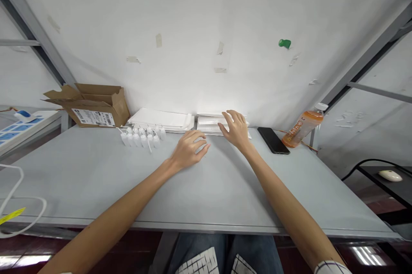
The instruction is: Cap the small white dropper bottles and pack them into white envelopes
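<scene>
My left hand (188,150) is over the middle of the grey table, palm down, its fingers loosely curved and apart with nothing in them. Left of it stand several small white bottles (143,140) in rows, some with thin pale stems sticking out. My right hand (236,130) is at the right stack of flat white papers or sleeves (209,124), fingers spread and holding nothing. Whether its fingertips touch the stack I cannot tell. Another stack of flat white sheets (161,118) lies behind the bottles, against the wall.
An open cardboard box (93,104) is at the back left. To the right lie a black phone (273,140) and a tilted bottle of orange drink (303,127). A white cable (22,179) loops over the table's (206,197) left edge. The wall rises directly behind.
</scene>
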Demonstrator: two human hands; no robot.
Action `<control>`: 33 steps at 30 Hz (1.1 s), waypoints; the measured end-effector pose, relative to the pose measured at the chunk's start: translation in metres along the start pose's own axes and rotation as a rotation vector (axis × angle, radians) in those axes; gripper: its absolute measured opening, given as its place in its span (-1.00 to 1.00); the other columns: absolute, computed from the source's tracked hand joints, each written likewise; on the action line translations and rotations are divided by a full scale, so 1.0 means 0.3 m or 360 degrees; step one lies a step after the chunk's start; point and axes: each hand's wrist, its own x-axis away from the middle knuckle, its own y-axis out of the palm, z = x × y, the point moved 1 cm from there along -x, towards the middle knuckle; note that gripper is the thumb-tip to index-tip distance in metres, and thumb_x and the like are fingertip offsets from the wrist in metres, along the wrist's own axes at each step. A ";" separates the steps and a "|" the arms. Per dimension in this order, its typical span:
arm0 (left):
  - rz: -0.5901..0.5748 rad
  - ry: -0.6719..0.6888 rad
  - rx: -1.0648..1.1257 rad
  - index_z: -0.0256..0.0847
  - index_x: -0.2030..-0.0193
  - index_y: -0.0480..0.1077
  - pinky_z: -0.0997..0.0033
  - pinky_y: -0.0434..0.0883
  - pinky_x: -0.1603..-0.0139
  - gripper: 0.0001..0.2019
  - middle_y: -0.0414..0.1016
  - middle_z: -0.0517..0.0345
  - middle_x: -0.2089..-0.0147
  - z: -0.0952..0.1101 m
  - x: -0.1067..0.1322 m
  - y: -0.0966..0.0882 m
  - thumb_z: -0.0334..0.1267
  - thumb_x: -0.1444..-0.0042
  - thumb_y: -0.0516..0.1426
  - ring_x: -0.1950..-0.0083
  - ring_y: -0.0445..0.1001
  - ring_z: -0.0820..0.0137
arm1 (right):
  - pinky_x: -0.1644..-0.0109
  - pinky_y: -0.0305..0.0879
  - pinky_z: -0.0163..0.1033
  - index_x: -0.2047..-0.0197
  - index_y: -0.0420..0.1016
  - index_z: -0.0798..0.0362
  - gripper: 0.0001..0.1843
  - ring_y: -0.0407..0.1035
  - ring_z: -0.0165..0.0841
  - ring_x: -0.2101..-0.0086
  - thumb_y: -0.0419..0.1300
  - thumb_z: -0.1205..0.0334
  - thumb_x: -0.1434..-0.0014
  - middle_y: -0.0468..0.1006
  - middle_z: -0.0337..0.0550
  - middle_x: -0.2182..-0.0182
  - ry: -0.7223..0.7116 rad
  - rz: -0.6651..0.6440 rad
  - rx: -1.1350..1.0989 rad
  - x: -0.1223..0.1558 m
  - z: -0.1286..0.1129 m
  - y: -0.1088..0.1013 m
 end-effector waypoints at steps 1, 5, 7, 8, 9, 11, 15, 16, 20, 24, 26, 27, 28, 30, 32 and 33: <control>0.0054 -0.0004 -0.0025 -0.19 0.40 0.49 0.26 0.47 0.10 -0.77 0.59 0.04 0.23 -0.004 -0.009 -0.007 -0.31 -0.28 0.11 0.15 0.54 0.31 | -0.13 0.23 -0.01 -0.12 0.45 0.14 -0.62 0.33 -0.08 -0.08 0.00 0.14 -0.41 0.51 0.17 -0.05 -0.0021 0.0048 -0.0056 -0.009 -0.026 0.001; 0.0297 -0.0124 -0.0247 -0.17 0.48 0.43 0.32 0.41 0.28 -0.74 0.57 0.11 0.39 -0.073 -0.046 -0.073 -0.32 -0.26 0.10 0.31 0.52 0.37 | 0.17 0.29 -0.19 0.04 0.51 0.11 -0.71 0.41 -0.20 0.10 -0.04 0.34 -0.39 0.57 0.08 0.11 -0.0164 -0.0148 -0.0237 -0.084 -0.172 0.051; 0.0473 -0.0283 -0.0395 -0.18 0.49 0.42 0.34 0.39 0.31 -0.72 0.56 0.10 0.42 -0.145 -0.055 -0.134 -0.30 -0.27 0.09 0.35 0.50 0.37 | 0.25 0.25 -0.23 0.06 0.51 0.11 -0.71 0.41 -0.22 0.10 -0.03 0.41 -0.37 0.57 0.06 0.10 -0.0214 -0.0344 -0.0287 -0.134 -0.258 0.090; 0.0550 -0.0355 -0.0465 -0.18 0.50 0.42 0.34 0.38 0.30 -0.71 0.56 0.10 0.43 -0.186 -0.054 -0.168 -0.29 -0.27 0.09 0.35 0.49 0.37 | 0.26 0.25 -0.24 0.06 0.52 0.11 -0.70 0.41 -0.23 0.09 -0.03 0.43 -0.36 0.58 0.05 0.09 -0.0248 -0.0454 -0.0312 -0.159 -0.299 0.111; 0.0601 -0.0435 -0.0540 -0.17 0.51 0.41 0.33 0.36 0.30 -0.69 0.55 0.10 0.44 -0.228 -0.050 -0.202 -0.28 -0.28 0.08 0.36 0.49 0.36 | 0.26 0.25 -0.24 0.04 0.51 0.11 -0.70 0.41 -0.23 0.07 -0.03 0.43 -0.36 0.58 0.05 0.07 -0.0272 -0.0552 -0.0333 -0.184 -0.338 0.131; 0.0706 -0.0597 -0.0673 -0.17 0.56 0.37 0.32 0.30 0.34 -0.65 0.51 0.10 0.47 -0.305 -0.031 -0.265 -0.25 -0.28 0.07 0.39 0.45 0.36 | 0.23 0.26 -0.23 -0.01 0.51 0.12 -0.72 0.40 -0.21 0.01 0.00 0.40 -0.37 0.56 0.04 0.01 -0.0295 -0.0713 -0.0367 -0.230 -0.401 0.171; 0.0778 -0.0853 -0.0833 -0.16 0.63 0.28 0.31 0.19 0.39 -0.61 0.41 0.12 0.55 -0.410 0.022 -0.339 -0.23 -0.26 0.07 0.45 0.36 0.36 | 0.13 0.29 -0.22 -0.07 0.48 0.12 -0.73 0.36 -0.18 -0.09 0.12 0.32 -0.33 0.52 0.06 -0.09 -0.0291 -0.0943 -0.0415 -0.288 -0.463 0.246; 0.0784 -0.0904 -0.0856 -0.16 0.64 0.27 0.32 0.18 0.39 -0.60 0.40 0.12 0.56 -0.426 0.033 -0.348 -0.23 -0.25 0.08 0.46 0.34 0.37 | 0.12 0.29 -0.22 -0.09 0.48 0.11 -0.72 0.37 -0.17 -0.09 0.12 0.31 -0.33 0.52 0.06 -0.09 -0.0277 -0.0987 -0.0422 -0.294 -0.469 0.262; 0.0788 -0.1052 -0.0859 -0.17 0.65 0.24 0.33 0.16 0.38 -0.60 0.36 0.14 0.57 -0.460 0.057 -0.363 -0.23 -0.23 0.09 0.47 0.30 0.39 | 0.18 0.26 -0.23 -0.03 0.50 0.09 -0.70 0.44 -0.18 0.03 -0.01 0.37 -0.36 0.57 0.05 0.01 -0.0251 -0.1047 -0.0357 -0.297 -0.488 0.297; 0.0810 -0.1123 -0.0799 -0.18 0.63 0.28 0.34 0.19 0.35 -0.62 0.36 0.15 0.55 -0.464 0.056 -0.369 -0.23 -0.24 0.09 0.45 0.32 0.39 | 0.27 0.19 -0.23 0.07 0.51 0.15 -0.67 0.48 -0.18 0.17 -0.04 0.52 -0.27 0.58 0.11 0.13 -0.0231 -0.1022 -0.0156 -0.301 -0.515 0.304; 0.0811 -0.1119 -0.0793 -0.18 0.63 0.29 0.34 0.20 0.35 -0.62 0.37 0.15 0.55 -0.457 0.052 -0.368 -0.23 -0.25 0.08 0.45 0.33 0.39 | 0.28 0.17 -0.23 0.05 0.49 0.17 -0.65 0.49 -0.17 0.19 -0.06 0.54 -0.27 0.58 0.13 0.15 -0.0174 -0.0948 -0.0100 -0.315 -0.522 0.300; 0.0809 -0.1104 -0.0796 -0.17 0.63 0.28 0.34 0.21 0.34 -0.61 0.38 0.15 0.55 -0.451 0.050 -0.366 -0.23 -0.25 0.08 0.45 0.34 0.39 | 0.28 0.16 -0.23 0.04 0.48 0.17 -0.63 0.49 -0.17 0.19 -0.08 0.55 -0.27 0.58 0.13 0.16 -0.0134 -0.0901 -0.0088 -0.326 -0.522 0.294; 0.0810 -0.1080 -0.0801 -0.17 0.63 0.28 0.34 0.22 0.34 -0.61 0.39 0.15 0.55 -0.444 0.047 -0.364 -0.22 -0.25 0.07 0.45 0.35 0.39 | 0.29 0.16 -0.23 0.04 0.48 0.17 -0.62 0.49 -0.18 0.21 -0.10 0.55 -0.28 0.58 0.13 0.16 -0.0092 -0.0849 -0.0084 -0.339 -0.519 0.287; 0.0829 -0.1007 -0.0812 -0.17 0.62 0.29 0.35 0.24 0.34 -0.61 0.42 0.14 0.54 -0.430 0.040 -0.358 -0.22 -0.26 0.06 0.43 0.37 0.39 | 0.30 0.14 -0.23 0.04 0.48 0.17 -0.60 0.48 -0.20 0.24 -0.13 0.55 -0.29 0.58 0.13 0.17 -0.0018 -0.0724 -0.0117 -0.369 -0.507 0.263; 0.0861 -0.0925 -0.0809 -0.16 0.62 0.31 0.35 0.26 0.34 -0.61 0.43 0.13 0.54 -0.415 0.034 -0.352 -0.22 -0.26 0.05 0.42 0.40 0.38 | 0.31 0.15 -0.25 0.03 0.49 0.17 -0.59 0.47 -0.22 0.28 -0.14 0.54 -0.30 0.59 0.11 0.20 0.0053 -0.0545 -0.0205 -0.399 -0.485 0.230; 0.0877 -0.0892 -0.0799 -0.16 0.62 0.32 0.35 0.27 0.34 -0.61 0.44 0.12 0.54 -0.408 0.030 -0.350 -0.22 -0.26 0.05 0.41 0.40 0.38 | 0.31 0.16 -0.25 0.02 0.49 0.16 -0.58 0.46 -0.23 0.30 -0.14 0.53 -0.30 0.59 0.09 0.22 0.0089 -0.0424 -0.0265 -0.412 -0.470 0.209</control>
